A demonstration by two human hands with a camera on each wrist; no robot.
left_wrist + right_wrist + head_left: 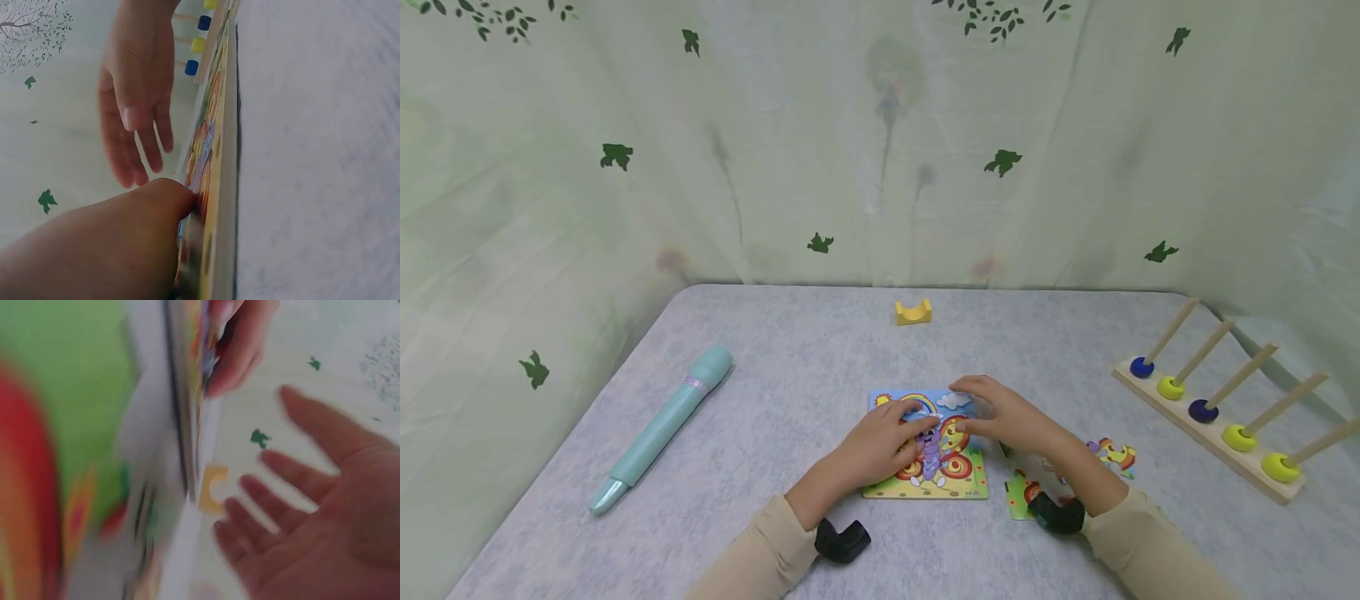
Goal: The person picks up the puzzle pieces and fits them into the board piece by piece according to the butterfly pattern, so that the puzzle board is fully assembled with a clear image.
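Observation:
A jigsaw puzzle board (962, 485) with a cartoon butterfly under a rainbow lies flat on the table. My left hand (874, 446) rests over its left half, fingers spread across the picture; in the left wrist view the thumb touches the board's surface. Over the top right corner hovers my right hand (1011, 417), and the right wrist view shows its fingers (300, 472) extended with nothing between them. Loose puzzle pieces lie under and beside the right forearm, among them a green one (1018, 497) and a multicoloured one (1118, 457).
A yellow block (913, 314) with a curved notch stands behind the board. To the right is a wooden peg stand (1198, 429) with blue and yellow beads. A large pale teal pen-shaped object (662, 432) lies on the left. Patterned cloth (850, 150) hangs behind the table.

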